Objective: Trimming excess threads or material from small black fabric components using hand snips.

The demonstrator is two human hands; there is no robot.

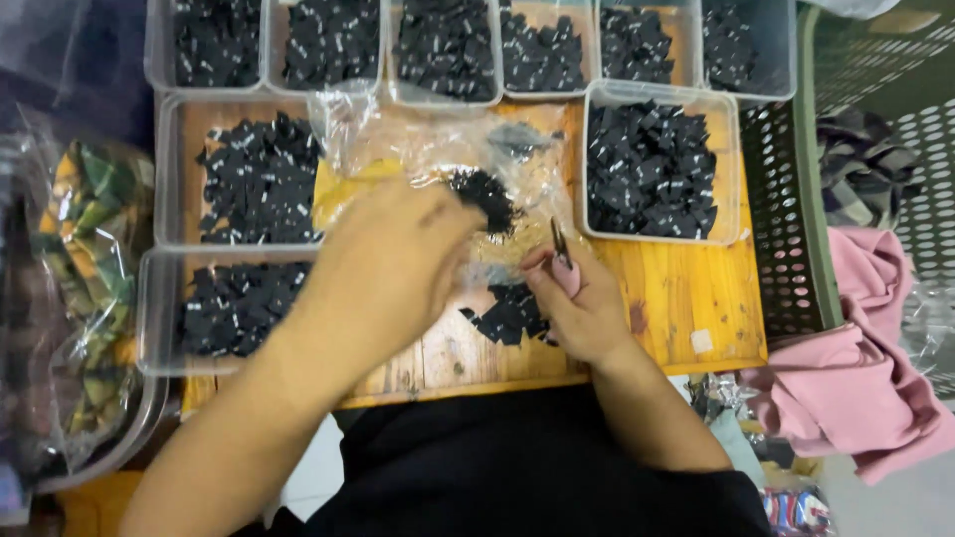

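Observation:
My left hand [393,261] reaches into a crumpled clear plastic bag [418,149] on the wooden table [676,288], its fingers closed around a bunch of small black tags [485,195]. My right hand [582,303] rests on the table just right of it and grips a small pair of snips with pink handles [563,261], blades pointing away from me. A loose heap of black tags [509,313] lies on the wood between the two hands.
Several clear plastic trays of black tags ring the work spot, one at the right [652,169], two at the left [254,179]. A green perforated basket [796,199] holds cloth. Pink fabric [865,368] lies at right, bagged patterned cloth [85,298] at left.

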